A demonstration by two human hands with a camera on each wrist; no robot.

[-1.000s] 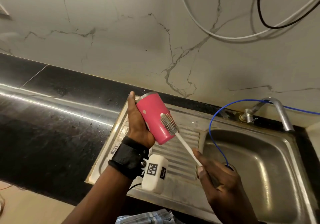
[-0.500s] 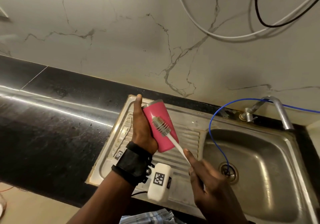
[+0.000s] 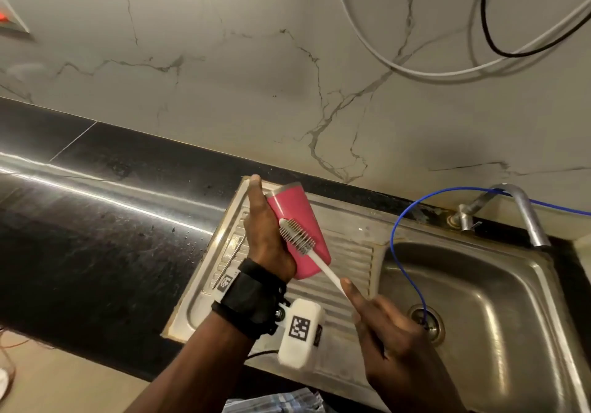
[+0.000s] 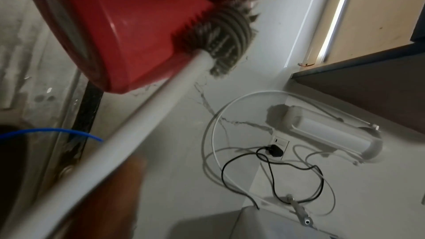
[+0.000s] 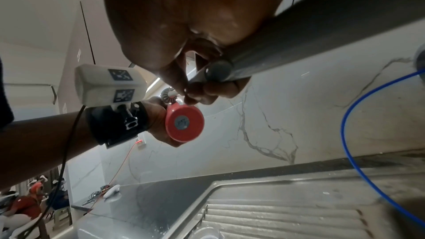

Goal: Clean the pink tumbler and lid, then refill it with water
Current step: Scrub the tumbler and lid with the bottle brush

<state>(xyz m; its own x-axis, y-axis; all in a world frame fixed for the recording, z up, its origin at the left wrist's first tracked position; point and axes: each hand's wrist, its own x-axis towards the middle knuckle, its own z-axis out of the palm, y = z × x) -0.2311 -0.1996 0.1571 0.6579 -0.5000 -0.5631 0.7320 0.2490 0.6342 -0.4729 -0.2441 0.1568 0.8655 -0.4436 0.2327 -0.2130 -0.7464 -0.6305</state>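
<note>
My left hand (image 3: 267,236) is wrapped around the pink tapered metal tumbler (image 3: 299,230), fingers curled round its far side, thumb up by the steel rim. I hold the tumbler tilted in the air above the ribbed draining board of the stainless steel sink (image 3: 348,252), in the middle of the head frame, mouth toward the wall and base toward me; the right wrist view shows its round pink base with a grey sticker (image 5: 184,122). My right hand (image 3: 393,326), at lower right of centre, is clamped on the long white handle of the grey-bristled bottle brush (image 3: 297,236), forefinger stretched along the shaft and the other fingers curled under it. The bristle head lies against the tumbler's outer side wall, just beside my left palm. A thin blue hose (image 3: 401,262) loops from the curved steel tap (image 3: 524,214) at upper right down into the basin drain. I cannot see the lid in any view.
</note>
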